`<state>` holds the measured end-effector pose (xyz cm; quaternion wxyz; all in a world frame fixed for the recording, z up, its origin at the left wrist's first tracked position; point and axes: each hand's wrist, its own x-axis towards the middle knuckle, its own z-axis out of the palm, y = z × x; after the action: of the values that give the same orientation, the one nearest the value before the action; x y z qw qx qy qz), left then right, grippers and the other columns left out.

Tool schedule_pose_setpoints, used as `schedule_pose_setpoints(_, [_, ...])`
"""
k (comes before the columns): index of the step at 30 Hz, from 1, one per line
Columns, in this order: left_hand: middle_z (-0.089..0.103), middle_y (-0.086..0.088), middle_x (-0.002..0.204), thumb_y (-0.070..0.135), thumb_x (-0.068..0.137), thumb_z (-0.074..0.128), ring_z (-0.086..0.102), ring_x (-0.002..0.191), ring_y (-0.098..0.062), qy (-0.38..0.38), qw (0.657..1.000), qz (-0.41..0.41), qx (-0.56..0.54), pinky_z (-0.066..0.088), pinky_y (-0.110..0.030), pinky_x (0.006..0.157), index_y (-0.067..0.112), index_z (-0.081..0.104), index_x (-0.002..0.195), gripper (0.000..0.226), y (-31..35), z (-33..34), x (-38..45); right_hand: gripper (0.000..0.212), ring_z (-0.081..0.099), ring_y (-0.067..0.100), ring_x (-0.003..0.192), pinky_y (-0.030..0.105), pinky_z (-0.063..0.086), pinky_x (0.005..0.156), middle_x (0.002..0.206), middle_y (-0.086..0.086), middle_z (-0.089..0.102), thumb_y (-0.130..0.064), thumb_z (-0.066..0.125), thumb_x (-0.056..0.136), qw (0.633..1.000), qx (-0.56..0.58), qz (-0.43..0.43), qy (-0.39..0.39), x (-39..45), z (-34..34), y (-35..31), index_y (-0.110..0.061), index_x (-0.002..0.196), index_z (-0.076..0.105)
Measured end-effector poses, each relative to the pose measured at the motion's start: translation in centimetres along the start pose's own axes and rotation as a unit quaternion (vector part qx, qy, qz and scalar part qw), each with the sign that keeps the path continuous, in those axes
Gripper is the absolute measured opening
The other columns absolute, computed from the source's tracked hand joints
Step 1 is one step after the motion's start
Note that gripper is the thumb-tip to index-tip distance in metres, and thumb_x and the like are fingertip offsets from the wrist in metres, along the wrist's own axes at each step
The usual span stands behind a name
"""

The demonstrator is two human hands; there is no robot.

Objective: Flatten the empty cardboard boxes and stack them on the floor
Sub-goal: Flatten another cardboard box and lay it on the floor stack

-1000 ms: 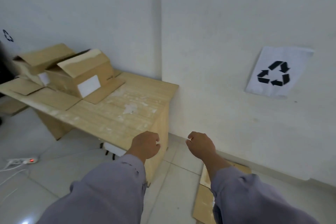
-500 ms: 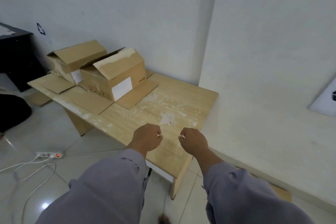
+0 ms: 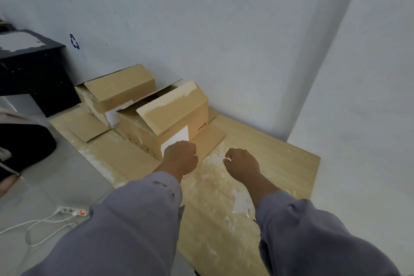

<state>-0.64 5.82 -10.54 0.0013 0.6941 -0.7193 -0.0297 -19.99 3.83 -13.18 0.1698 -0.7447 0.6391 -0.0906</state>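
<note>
two open boxes sit on a wooden table, against the wall in the middle of the frame. the near box [image 3: 170, 123] has a white label on its front face and its flaps spread out, one lying flat on the tabletop toward the lower right, one raised over the opening. the far box [image 3: 116, 92] stands just behind it to the upper left, touching or nearly touching it, with a flap lying flat toward the left edge of the table [image 3: 280, 159].

the left hand [image 3: 180, 159] is curled into a loose fist, holding nothing, right in front of the near box's label; whether it touches the box i cannot tell. the right hand [image 3: 243, 164] is also curled, fingers bent inward and clasping nothing, above the bare tabletop to the right of the box. both arms wear grey sleeves.

the tabletop shows pale scuffed patches. at the upper left stands a black cabinet [image 3: 31, 69], with a small recycling sign [image 3: 75, 41] on the wall beside it. a white power strip [image 3: 71, 210] with a red light lies on the floor at lower left, its cord trailing toward the left edge.
</note>
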Motion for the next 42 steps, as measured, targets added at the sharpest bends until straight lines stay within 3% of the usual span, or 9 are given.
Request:
schedule_pose_setpoints(8, [0.063,0.002,0.119,0.036,0.093,0.048,0.056,0.111,-0.021,0.096,0.993,0.071,-0.016,0.048,-0.037,0.086,0.024,0.055,0.125,0.035,-7.2,-4.1,10.1,0.032,0.056,0.023,0.114,0.035,0.048,0.088,0.123,0.000,0.062,-0.034,0.049,0.093,0.997,0.024,0.025,0.063,9.6,-0.6,-7.3,-0.023,0.120,0.062])
schedule_pose_setpoints(16, [0.060,-0.001,0.120,0.039,0.094,0.047,0.051,0.114,-0.024,0.118,0.982,0.146,0.034,0.043,-0.037,0.092,0.021,0.057,0.121,0.035,-18.8,-6.5,18.1,0.033,0.057,0.022,0.113,0.035,0.049,0.089,0.122,0.001,0.062,-0.036,0.052,0.093,0.987,0.073,0.082,0.119,17.6,1.4,-17.7,-0.021,0.121,0.062])
schedule_pose_setpoints(21, [0.060,-0.007,0.118,0.030,0.101,0.031,0.053,0.106,-0.027,0.090,0.985,0.144,-0.034,0.046,-0.039,0.087,0.015,0.057,0.120,0.036,-24.9,-6.3,21.8,0.032,0.055,0.023,0.114,0.036,0.047,0.090,0.123,0.002,0.059,-0.035,0.050,0.094,0.980,0.089,0.075,0.162,21.5,2.6,-23.7,-0.021,0.121,0.062])
schedule_pose_setpoints(25, [0.063,-0.009,0.120,0.028,0.102,0.028,0.058,0.106,-0.030,0.050,0.981,0.157,-0.104,0.046,-0.036,0.084,0.020,0.055,0.126,0.037,-27.0,-4.5,23.8,0.030,0.052,0.024,0.115,0.039,0.048,0.090,0.123,0.004,0.059,-0.029,0.051,0.091,0.976,0.105,0.027,0.189,24.5,3.4,-26.7,-0.022,0.117,0.065])
schedule_pose_setpoints(28, [0.057,-0.005,0.133,0.032,0.101,0.028,0.053,0.119,-0.027,0.004,0.972,0.162,-0.171,0.045,-0.038,0.094,0.023,0.049,0.134,0.040,-28.0,-1.8,24.9,0.029,0.053,0.020,0.114,0.037,0.045,0.090,0.117,0.000,0.065,-0.030,0.049,0.092,0.986,0.086,0.009,0.141,25.6,4.1,-27.5,-0.026,0.116,0.065])
schedule_pose_setpoints(30, [0.046,-0.006,0.144,0.038,0.101,0.026,0.043,0.130,-0.027,-0.010,0.974,0.175,-0.143,0.038,-0.041,0.105,0.022,0.042,0.140,0.045,-28.4,-0.5,25.8,0.028,0.056,0.019,0.109,0.036,0.043,0.089,0.108,-0.002,0.067,-0.037,0.047,0.094,0.989,0.044,0.022,0.138,25.8,3.9,-27.3,-0.027,0.113,0.065])
schedule_pose_setpoints(33, [0.034,-0.008,0.152,0.057,0.095,0.022,0.032,0.138,-0.028,-0.003,0.983,0.169,-0.078,0.030,-0.045,0.111,0.022,0.033,0.144,0.061,-28.4,0.9,26.8,0.027,0.062,0.023,0.099,0.036,0.042,0.087,0.094,0.001,0.069,-0.042,0.046,0.094,0.978,-0.027,0.056,0.198,26.1,1.6,-27.0,-0.026,0.105,0.065])
schedule_pose_setpoints(37, [0.046,-0.009,0.137,0.078,0.081,0.020,0.042,0.125,-0.031,0.034,0.991,0.114,-0.055,0.038,-0.044,0.100,0.018,0.042,0.133,0.083,-26.8,1.0,26.8,0.030,0.064,0.028,0.092,0.036,0.043,0.081,0.094,0.007,0.069,-0.035,0.043,0.094,0.938,-0.047,0.201,0.280,25.5,-2.5,-25.9,-0.017,0.101,0.066])
schedule_pose_setpoints(42, [0.035,-0.017,0.145,0.071,0.076,0.046,0.033,0.133,-0.036,0.025,0.996,0.080,-0.032,0.036,-0.045,0.104,0.011,0.037,0.135,0.084,-25.0,1.3,26.8,0.036,0.060,0.028,0.103,0.039,0.034,0.085,0.121,0.008,0.062,-0.033,0.044,0.087,0.912,-0.036,0.363,0.189,22.2,-0.5,-22.1,-0.016,0.115,0.058])
